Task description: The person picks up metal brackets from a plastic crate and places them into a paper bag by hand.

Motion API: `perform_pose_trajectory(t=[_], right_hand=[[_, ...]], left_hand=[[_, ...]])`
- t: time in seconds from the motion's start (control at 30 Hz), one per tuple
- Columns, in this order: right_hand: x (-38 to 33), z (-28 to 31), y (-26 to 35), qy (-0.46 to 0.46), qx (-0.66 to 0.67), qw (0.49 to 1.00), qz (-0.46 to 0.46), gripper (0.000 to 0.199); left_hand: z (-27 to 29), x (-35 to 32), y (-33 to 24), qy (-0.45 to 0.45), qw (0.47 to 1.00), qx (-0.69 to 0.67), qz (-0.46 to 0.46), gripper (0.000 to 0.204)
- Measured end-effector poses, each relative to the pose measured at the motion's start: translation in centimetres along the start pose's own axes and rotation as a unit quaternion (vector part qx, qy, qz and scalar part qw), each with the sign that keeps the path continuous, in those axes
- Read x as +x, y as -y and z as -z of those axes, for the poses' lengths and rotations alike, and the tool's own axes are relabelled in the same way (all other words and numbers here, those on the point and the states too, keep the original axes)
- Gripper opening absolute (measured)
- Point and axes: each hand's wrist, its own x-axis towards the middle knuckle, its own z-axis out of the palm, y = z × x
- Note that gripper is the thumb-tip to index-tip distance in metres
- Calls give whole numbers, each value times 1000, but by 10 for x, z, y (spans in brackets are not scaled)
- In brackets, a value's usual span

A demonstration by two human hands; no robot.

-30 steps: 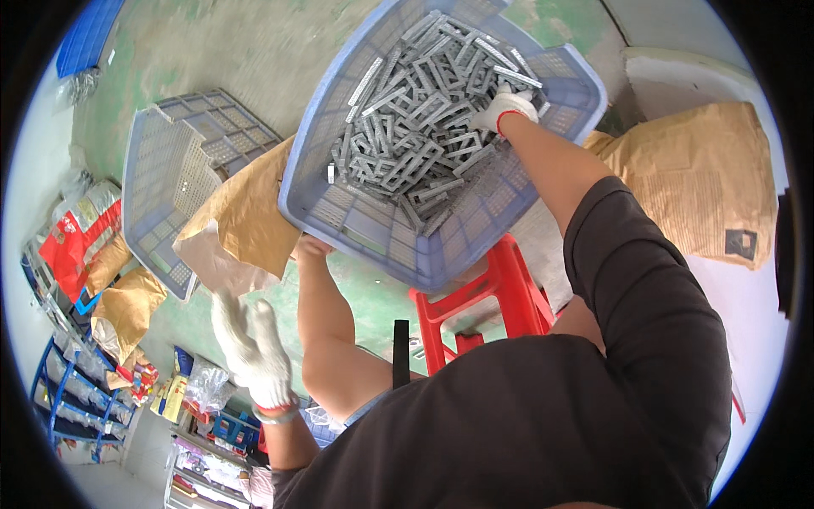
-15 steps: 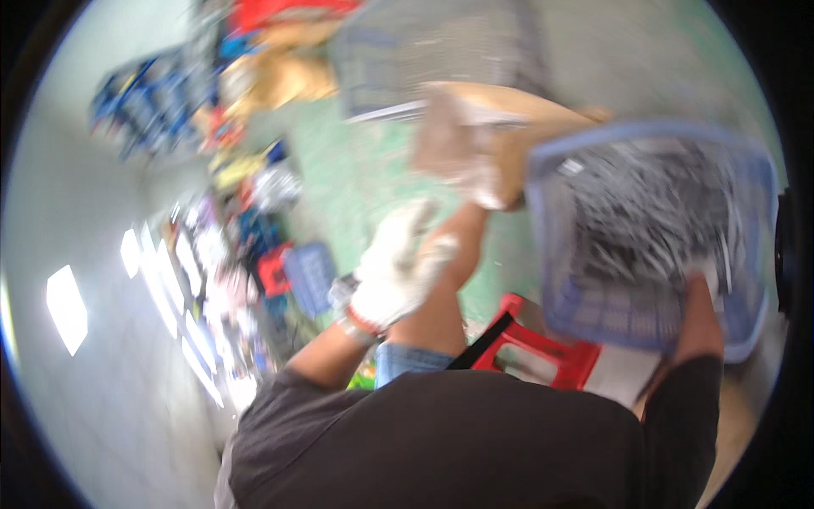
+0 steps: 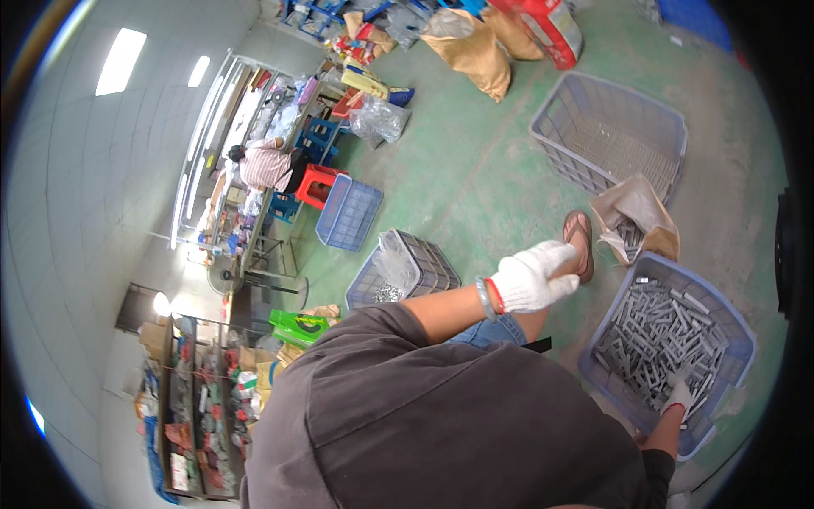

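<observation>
My left hand [image 3: 532,276], in a white glove, hovers over my bare leg with fingers apart and nothing in it. My right hand [image 3: 678,392], also in a white glove, reaches into a blue-grey plastic basket [image 3: 736,327] at the right. Its fingertips are down among many short grey metal-looking strips [image 3: 653,335], and what they grip, if anything, is hidden. Against the basket's far side stands an open brown paper sack [image 3: 653,212] with similar grey pieces inside.
Beyond the sack is a larger grey plastic crate [image 3: 610,127]. Left of my leg stands a crate [image 3: 428,259] with a clear bag and small parts; past it, a blue crate [image 3: 349,212]. A person [image 3: 267,165] sits at a workbench. My sandalled foot [image 3: 578,242] is near the sack.
The view has swung, bringing the workbench, person and shelves into clearer sight. My right hand remains in the basket of strips; my left hand stays raised over my leg, without anything in it.
</observation>
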Motion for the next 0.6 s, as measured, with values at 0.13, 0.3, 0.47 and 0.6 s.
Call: perform_pose_trajectory(t=[0.13, 0.3, 0.47, 0.6], right_hand=[[-126, -77, 37, 28, 107, 994, 21, 30], [-231, -140, 58, 92, 190, 973, 93, 18], [-305, -156, 103, 199, 180, 940, 210, 23], [-398, -165, 140, 158, 129, 908, 367, 29]], left_hand=[[10, -38, 6, 70, 997, -28, -19, 48], [12, -61, 12, 97, 992, -68, -41, 49], [2, -57, -2, 143, 974, -156, -79, 58], [20, -72, -42, 168, 930, -312, -100, 77]])
